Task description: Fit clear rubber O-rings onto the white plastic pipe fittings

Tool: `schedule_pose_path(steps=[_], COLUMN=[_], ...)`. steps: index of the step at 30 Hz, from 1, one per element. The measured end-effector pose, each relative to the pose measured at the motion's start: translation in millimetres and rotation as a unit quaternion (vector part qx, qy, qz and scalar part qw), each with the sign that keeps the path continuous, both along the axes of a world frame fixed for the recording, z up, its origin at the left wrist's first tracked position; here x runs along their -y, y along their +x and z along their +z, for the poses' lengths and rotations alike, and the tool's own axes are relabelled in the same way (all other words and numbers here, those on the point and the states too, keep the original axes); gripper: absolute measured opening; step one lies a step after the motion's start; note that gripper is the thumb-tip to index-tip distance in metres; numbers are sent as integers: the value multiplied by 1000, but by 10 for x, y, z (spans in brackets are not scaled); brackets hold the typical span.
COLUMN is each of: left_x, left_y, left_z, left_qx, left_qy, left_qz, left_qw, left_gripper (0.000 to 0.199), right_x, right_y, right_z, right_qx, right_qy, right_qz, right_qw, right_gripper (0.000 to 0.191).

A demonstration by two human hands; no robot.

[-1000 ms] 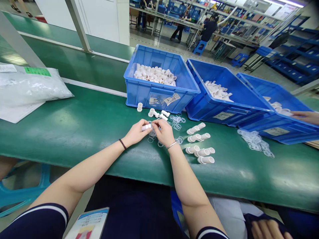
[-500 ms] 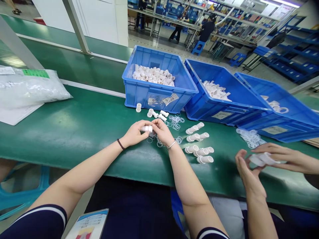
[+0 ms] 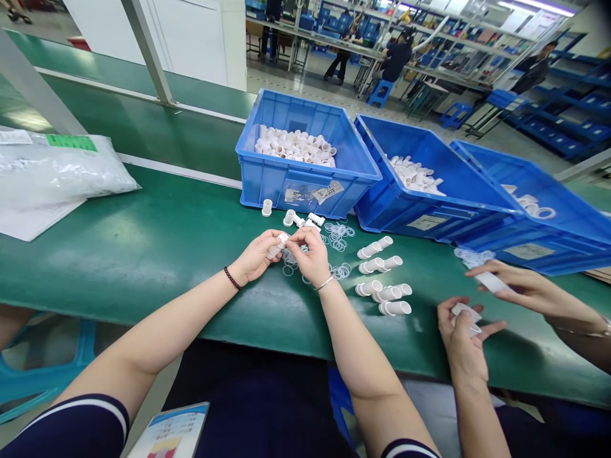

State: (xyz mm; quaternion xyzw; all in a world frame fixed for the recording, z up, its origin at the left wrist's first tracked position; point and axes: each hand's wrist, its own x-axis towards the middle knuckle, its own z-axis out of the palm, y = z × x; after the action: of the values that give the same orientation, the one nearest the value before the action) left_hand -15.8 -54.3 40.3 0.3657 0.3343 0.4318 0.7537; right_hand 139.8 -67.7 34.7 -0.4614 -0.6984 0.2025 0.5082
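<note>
- Left hand [image 3: 259, 256] gripping white fitting [image 3: 275, 250] above the green bench [image 3: 191, 267].
- Right hand [image 3: 312, 257] at its upper end; grip unclear.
- Clear rings [image 3: 340, 272], 3 o'clock, near; white tubes [image 3: 395, 308] beyond.
- Blue bin [image 3: 305, 181], 1 o'clock.

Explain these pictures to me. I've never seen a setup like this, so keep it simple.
There is no machine: these are a person's own bare hands, filmed from one camera worn on their head, looking forward and down. The left hand holds a small white fitting, and the right hand's fingers are at its end. Pale thin rings and white tubes sit on the green bench. Behind are three blue bins of white parts; a clear bag lies left. A co-worker's hands hold white pieces.
</note>
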Motion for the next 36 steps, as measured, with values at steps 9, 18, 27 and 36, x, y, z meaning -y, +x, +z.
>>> schedule_pose_path(steps=[9,18,27,36], left_x=[18,2,35,-2], left_y=[47,33,51,22], left_z=[-4,-43,-74,-85], left_qx=[135,163,121,137], left_qy=[-115,-132,-95,-74], left_qz=[5,-28,26,20], left_qw=[984,977,988,988], left_gripper=[13,18,19,22], right_x=[-5,21,38,53], right_y=[-45,-84,-94,-111], right_z=[-100,-118,-132,-113], right_qx=[67,24,44,58], right_qy=[60,49,62,61], right_qz=[-28,-54,-28,-9], right_qw=[996,997,997,996], right_gripper=[11,13,17,25])
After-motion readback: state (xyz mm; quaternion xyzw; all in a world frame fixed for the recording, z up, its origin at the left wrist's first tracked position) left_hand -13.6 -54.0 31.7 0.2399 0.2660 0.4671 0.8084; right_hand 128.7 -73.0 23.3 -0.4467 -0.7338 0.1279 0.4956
